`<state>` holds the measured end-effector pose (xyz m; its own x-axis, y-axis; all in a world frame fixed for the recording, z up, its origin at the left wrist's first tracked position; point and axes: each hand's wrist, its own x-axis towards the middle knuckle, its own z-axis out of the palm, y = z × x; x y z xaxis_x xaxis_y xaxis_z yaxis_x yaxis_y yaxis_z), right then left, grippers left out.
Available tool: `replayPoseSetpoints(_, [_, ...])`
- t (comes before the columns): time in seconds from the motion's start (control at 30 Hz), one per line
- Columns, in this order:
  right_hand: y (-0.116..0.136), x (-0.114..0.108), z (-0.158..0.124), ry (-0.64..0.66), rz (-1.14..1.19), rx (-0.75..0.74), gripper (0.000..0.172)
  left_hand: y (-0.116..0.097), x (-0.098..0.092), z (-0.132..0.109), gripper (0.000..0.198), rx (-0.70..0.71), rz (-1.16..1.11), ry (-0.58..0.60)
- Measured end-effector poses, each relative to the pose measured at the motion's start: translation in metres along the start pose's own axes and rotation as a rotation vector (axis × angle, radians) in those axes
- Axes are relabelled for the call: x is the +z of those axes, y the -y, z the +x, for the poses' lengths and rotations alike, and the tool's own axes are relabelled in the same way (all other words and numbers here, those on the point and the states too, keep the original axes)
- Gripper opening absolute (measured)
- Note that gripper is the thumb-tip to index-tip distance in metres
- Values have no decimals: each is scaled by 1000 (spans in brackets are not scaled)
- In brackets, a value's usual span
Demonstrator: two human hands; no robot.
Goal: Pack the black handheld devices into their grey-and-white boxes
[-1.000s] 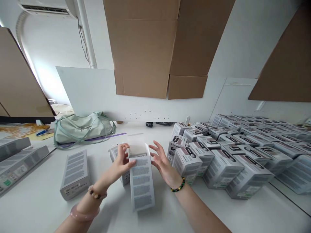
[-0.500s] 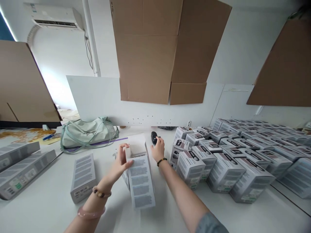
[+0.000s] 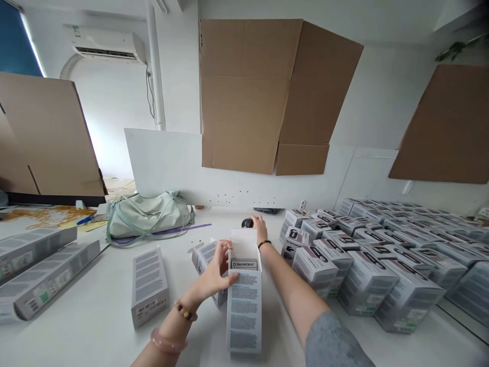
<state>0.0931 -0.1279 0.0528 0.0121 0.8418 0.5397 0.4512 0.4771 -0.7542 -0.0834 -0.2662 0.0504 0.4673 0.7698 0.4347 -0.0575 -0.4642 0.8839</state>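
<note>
My left hand point(image 3: 220, 272) grips the upper left edge of a narrow grey-and-white printed carton point(image 3: 244, 313). The carton's top flap is raised, and a SilverCrest-printed paper insert point(image 3: 244, 263) shows in its opening. Beyond the carton, my right hand point(image 3: 260, 229) has its fingers closed at a rounded black object point(image 3: 247, 223), partly hidden by the fingers. What kind of object it is, I cannot make out. Behind my left hand a second carton point(image 3: 205, 256) lies at an angle, partly covered.
Many packed boxes point(image 3: 367, 278) stand in rows on the right. A closed carton point(image 3: 148, 285) lies left of my left hand, and long cartons point(image 3: 53, 278) lie farther left. A pale green bag point(image 3: 151, 216) rests at the back, with a purple strip point(image 3: 200, 227) beside it.
The view has shifted. The carton in my left hand now faces me more squarely, showing its opening and insert. The black object appears lower and more hidden behind my right fingers.
</note>
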Motion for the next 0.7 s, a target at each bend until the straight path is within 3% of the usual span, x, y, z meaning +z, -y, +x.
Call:
replayPoseSetpoints(0.1, [39,-27,3,-235,24,-28,24,1,0,-1,54,17,-22,10])
replayPoseSetpoints(0.2, [86,-69,-12,-423,71,-127,30,-3,2,-3,49,8,-20,17])
replayPoseSetpoints(0.3, [128,-104,-40,-644,202,-364,29,-4,5,-4,47,-1,8,-2])
replayPoseSetpoints(0.37, [146,-112,-60,-572,222,-468,25,-1,7,-5,47,11,46,-27])
replayPoseSetpoints(0.47, [151,-101,-82,-233,118,-471,19,10,11,-6,51,72,159,-74])
replayPoseSetpoints(0.57, [132,-81,-97,25,-16,-372,15,25,14,-7,62,205,245,-128])
replayPoseSetpoints(0.7, [102,-73,-106,220,-86,-268,9,39,19,-9,57,268,330,-151])
